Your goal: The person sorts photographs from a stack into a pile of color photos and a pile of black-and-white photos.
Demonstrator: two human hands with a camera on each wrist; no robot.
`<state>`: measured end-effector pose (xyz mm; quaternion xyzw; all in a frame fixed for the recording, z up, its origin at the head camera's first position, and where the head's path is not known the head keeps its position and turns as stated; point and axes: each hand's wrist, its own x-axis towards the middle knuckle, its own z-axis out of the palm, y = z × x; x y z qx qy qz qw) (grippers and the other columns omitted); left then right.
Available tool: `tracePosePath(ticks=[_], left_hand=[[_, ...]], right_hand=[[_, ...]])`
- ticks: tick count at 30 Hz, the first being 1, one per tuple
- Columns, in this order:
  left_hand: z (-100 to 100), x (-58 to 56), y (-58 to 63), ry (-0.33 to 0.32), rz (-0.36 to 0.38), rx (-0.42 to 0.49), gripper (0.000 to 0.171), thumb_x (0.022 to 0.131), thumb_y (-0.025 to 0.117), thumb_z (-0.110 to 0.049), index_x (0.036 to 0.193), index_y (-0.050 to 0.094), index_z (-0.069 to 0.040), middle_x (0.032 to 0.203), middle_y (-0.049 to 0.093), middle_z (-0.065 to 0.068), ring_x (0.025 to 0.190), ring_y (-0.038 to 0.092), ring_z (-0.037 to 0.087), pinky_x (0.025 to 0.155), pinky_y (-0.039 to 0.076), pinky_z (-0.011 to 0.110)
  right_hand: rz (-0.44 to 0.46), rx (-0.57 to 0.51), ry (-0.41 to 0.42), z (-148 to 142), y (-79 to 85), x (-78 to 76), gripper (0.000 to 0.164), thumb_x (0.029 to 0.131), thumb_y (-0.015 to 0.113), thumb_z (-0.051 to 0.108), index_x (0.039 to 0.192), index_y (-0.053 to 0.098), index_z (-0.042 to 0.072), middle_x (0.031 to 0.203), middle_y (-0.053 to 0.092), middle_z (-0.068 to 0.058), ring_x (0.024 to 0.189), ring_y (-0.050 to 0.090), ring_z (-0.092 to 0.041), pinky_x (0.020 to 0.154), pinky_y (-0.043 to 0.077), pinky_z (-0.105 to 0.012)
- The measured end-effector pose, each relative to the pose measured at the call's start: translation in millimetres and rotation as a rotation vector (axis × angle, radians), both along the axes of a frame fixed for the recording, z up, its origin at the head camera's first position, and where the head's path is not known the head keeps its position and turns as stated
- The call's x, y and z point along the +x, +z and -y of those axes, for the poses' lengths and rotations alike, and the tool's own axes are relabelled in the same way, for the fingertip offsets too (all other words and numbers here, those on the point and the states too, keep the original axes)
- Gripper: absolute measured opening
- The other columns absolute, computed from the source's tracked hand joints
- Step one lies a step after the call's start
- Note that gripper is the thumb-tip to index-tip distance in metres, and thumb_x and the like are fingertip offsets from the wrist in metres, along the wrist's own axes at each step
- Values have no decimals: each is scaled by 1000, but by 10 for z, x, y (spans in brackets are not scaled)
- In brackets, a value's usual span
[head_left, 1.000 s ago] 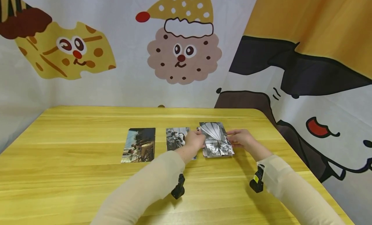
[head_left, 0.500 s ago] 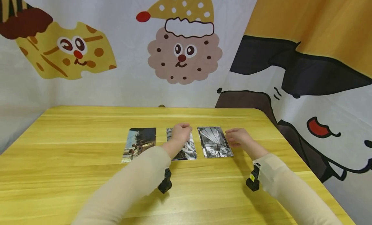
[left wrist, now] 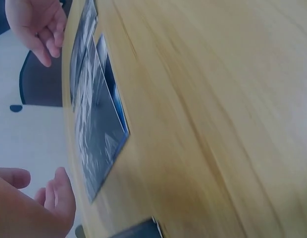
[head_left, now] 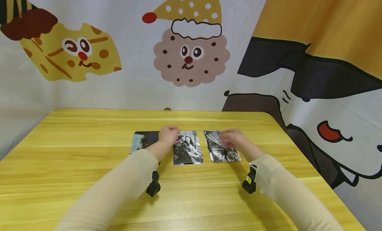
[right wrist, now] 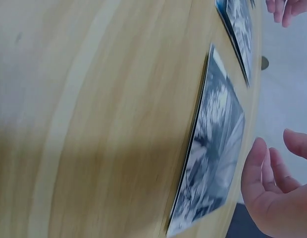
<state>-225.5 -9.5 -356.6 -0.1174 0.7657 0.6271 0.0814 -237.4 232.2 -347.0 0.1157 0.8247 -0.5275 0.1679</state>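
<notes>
Three places on the table hold photo prints, side by side. My left hand (head_left: 168, 137) is over the gap between the left colour photo (head_left: 143, 140) and the middle black-and-white photo (head_left: 191, 153), hiding part of the colour one. In the left wrist view, this left hand (left wrist: 44, 201) has its thumb apart from its fingers and holds nothing. Above the right stack of black-and-white photos (head_left: 222, 154) hovers my right hand (head_left: 235, 140). Its fingers are loosely bent with nothing between them, as the right wrist view shows the right hand (right wrist: 275, 193) beside the stack (right wrist: 208, 148).
The light wooden table (head_left: 191, 198) extends around the prints. Behind it hangs a curtain (head_left: 125, 91) with cartoon figures. Blue edges of other prints show beneath the middle photo. Each wrist carries a small black camera (head_left: 154, 184).
My left hand has let go of the right stack and moved left past the middle photo. The right stack now lies squared flat, and my right hand has shifted from its edge to over it.
</notes>
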Motion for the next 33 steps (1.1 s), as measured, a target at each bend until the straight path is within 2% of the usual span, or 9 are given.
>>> tracePosePath(ticks=[2,4,6,9,13,17,21,28,33], left_hand=[[45,3,-10,2,14,31,40,95,45,-13,132,50,0,128,55,18,101,57,27,87,54,38],[85,9,-24,3,25,43,40,95,44,-12,133,49,0,122,56,17,95,59,26,83,54,37],[119,15,-41,3,38,39,39,95,44,-12,132,49,0,107,59,14,78,57,20,75,54,33],[151,27,-71,-6,56,5,38,96,44,-14,132,50,-1,81,53,5,58,44,11,63,49,28],[169,51,-94,-28,70,-22,38,98,43,-16,132,50,-1,63,43,0,51,38,9,62,48,27],[177,65,-135,-32,74,-22,38,97,42,-15,131,50,0,57,41,-3,49,36,8,60,46,25],[184,62,-175,-28,74,-2,37,97,42,-14,129,52,0,50,37,-5,46,31,7,54,38,22],[190,68,-164,-38,78,-32,38,97,41,-15,131,51,0,57,44,-2,55,41,9,60,46,23],[190,76,-168,-52,79,-33,39,97,41,-14,132,50,-1,53,40,-4,49,35,8,58,43,22]], right_hand=[[0,-11,10,51,-14,-4,47,92,54,10,135,44,-6,109,59,-13,85,58,-14,80,57,-28],[-2,-17,20,104,-29,-1,46,92,54,9,135,44,-7,107,59,-13,84,58,-15,77,57,-27],[-1,-29,25,159,-45,5,46,92,54,9,134,45,-7,110,60,-16,84,58,-16,77,57,-29],[8,-44,32,238,-66,14,45,92,54,9,134,45,-7,117,58,-22,84,59,-16,80,57,-31],[22,-60,58,328,-97,12,46,93,53,10,135,43,-6,124,56,-25,90,63,-23,84,56,-35],[33,-74,84,405,-124,19,47,93,53,9,136,42,-6,118,61,-24,86,67,-21,85,56,-37],[49,-83,95,468,-137,27,47,93,53,9,136,41,-7,109,65,-21,75,65,-11,80,58,-35],[66,-85,105,528,-155,25,46,94,52,10,136,41,-7,113,65,-21,79,67,-13,81,58,-36],[74,-68,112,548,-162,23,47,95,52,11,136,41,-7,115,63,-20,82,66,-14,81,57,-35]])
